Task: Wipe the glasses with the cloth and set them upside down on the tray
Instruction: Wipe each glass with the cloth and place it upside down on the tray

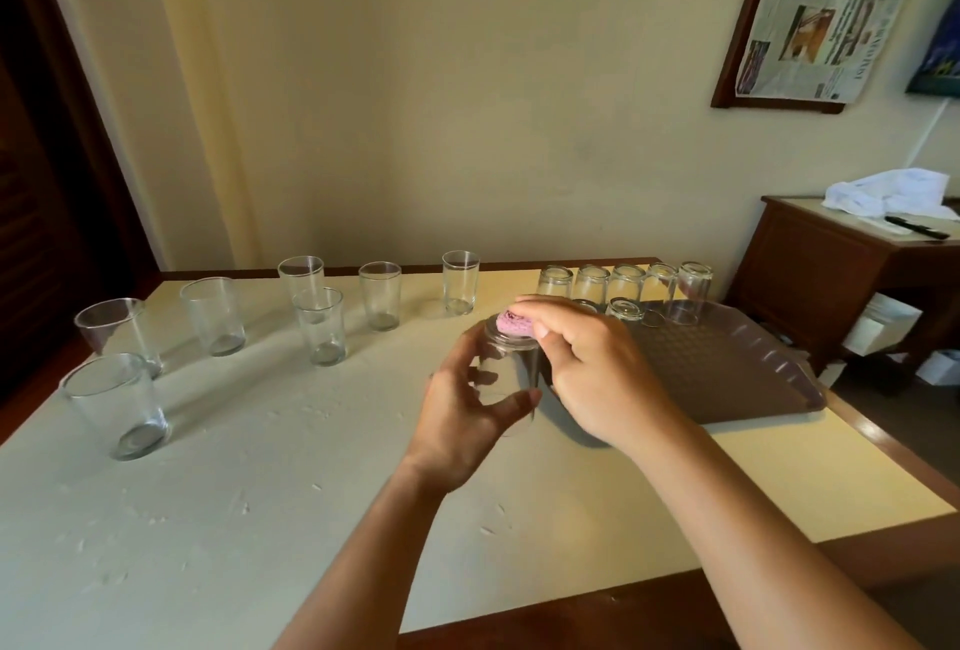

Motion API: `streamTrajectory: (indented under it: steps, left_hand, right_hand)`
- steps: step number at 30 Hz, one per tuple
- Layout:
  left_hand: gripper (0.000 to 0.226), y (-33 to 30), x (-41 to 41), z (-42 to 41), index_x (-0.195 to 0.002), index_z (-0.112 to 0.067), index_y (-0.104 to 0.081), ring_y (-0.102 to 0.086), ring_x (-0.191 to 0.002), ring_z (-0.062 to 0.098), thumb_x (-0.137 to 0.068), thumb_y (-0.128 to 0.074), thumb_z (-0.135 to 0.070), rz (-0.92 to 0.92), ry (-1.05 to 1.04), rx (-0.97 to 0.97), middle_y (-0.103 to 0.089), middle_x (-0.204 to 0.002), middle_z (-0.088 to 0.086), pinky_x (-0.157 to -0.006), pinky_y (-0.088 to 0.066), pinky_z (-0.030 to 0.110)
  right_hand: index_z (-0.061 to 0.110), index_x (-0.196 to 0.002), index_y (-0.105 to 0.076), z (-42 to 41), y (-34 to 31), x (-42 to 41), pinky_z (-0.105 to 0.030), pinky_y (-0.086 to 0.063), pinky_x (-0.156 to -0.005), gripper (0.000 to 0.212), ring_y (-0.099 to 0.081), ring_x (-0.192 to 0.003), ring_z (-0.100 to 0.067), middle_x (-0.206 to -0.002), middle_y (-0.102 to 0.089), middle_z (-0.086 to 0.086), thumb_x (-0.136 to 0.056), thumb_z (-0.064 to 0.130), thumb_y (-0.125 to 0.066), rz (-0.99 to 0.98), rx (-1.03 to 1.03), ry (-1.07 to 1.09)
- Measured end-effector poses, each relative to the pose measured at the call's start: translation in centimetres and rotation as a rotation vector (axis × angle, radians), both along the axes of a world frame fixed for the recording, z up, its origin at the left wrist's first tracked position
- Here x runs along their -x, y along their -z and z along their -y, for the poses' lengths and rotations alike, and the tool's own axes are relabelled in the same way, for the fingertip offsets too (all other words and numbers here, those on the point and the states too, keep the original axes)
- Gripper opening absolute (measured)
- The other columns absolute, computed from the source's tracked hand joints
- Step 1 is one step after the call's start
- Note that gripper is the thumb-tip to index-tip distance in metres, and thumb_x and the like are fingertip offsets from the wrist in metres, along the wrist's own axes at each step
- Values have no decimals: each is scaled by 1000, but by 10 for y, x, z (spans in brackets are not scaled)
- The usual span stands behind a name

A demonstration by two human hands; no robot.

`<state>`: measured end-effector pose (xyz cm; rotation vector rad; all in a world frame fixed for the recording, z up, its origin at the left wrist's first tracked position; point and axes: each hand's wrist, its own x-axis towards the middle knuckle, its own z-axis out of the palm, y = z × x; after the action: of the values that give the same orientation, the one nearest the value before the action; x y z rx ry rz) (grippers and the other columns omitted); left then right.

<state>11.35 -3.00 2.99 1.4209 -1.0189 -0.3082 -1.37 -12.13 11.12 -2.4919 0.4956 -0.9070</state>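
Left hand [467,410] grips glass [506,379] above table [234,493], beside tray [727,374]. Right hand [587,363] pinches pink cloth [511,323] at glass mouth. Seven glasses upright at left.

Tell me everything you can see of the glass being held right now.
The held glass is a clear, plain tumbler, upright or slightly tilted, raised above the table left of the tray. The left hand grips its body and base. The right hand presses a pink cloth into its open mouth. It looks empty.
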Motion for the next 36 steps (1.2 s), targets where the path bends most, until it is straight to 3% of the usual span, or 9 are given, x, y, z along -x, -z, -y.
streamTrajectory:
  steps: [3,7,13,17,22,27,30,33,36]
  left_hand:
    - [65,5,9,1,-132,-41,-56,-62,-96,18,-77,-90,-36,67,27,-29,-66,-113,-19,-81,-58,40]
    - [67,10,-5,0,-131,-53,-53,-62,-100,18,-75,-88,-43,72,-59,-41,-64,-115,-22,-85,-58,45]
    - [70,17,11,6,-136,-37,-55,-64,-99,19,-74,-86,-50,80,-13,-72,-66,-117,-13,-85,-59,48]
    - [67,22,-2,5,-136,-45,-54,-62,-108,15,-78,-88,-39,85,-51,-65,-65,-120,-19,-89,-58,43]
    - [74,21,11,9,-136,-38,-55,-64,-101,17,-70,-84,-54,84,-13,-120,-65,-119,-14,-85,-59,47]
    - [71,21,2,9,-139,-37,-55,-61,-104,14,-76,-89,-37,96,-39,-104,-63,-118,-18,-87,-58,42]
    - [72,22,14,11,-136,-42,-53,-63,-100,17,-73,-87,-47,87,-9,-139,-62,-119,-19,-85,-59,47]
    - [73,16,18,17,-133,-34,-57,-64,-99,22,-67,-84,-53,36,-27,-94,-66,-119,-11,-86,-58,51]
    - [74,16,13,16,-135,-38,-55,-62,-103,18,-68,-83,-54,63,-45,-91,-65,-121,-15,-86,-58,48]
  right_hand:
    - [22,-135,-66,-2,-2,-1,2,-28,-98,40,-56,-128,-9,-138,-64,7,-103,3,-49,-41,28,29]
    - [21,-137,-65,-13,9,11,-20,-41,-113,44,-55,-130,-6,-140,-62,8,-102,-1,-50,-59,54,-59]
    - [20,-138,-64,-9,8,8,-6,-30,-103,45,-54,-129,-10,-141,-61,6,-101,-1,-49,-97,55,42]
    - [20,-134,-67,-13,17,16,-19,-42,-110,44,-57,-127,-7,-137,-64,7,-100,-4,-50,-68,33,-38]
    - [18,-134,-66,-2,14,5,-10,-37,-98,42,-60,-122,-11,-134,-66,4,-101,-1,-50,-68,34,76]
    - [16,-128,-70,-8,18,15,-21,-49,-101,41,-64,-116,-13,-127,-70,3,-97,-5,-54,-19,82,13]
    - [15,-130,-69,3,14,11,-15,-42,-95,41,-64,-115,-16,-127,-70,0,-98,-4,-51,-50,72,110]
    - [16,-128,-69,-7,11,9,-11,-39,-91,41,-62,-112,-14,-125,-70,2,-98,-3,-51,-28,105,116]
    - [17,-123,-71,-12,15,17,-20,-51,-94,39,-64,-108,-13,-119,-71,4,-97,-3,-51,14,63,55]
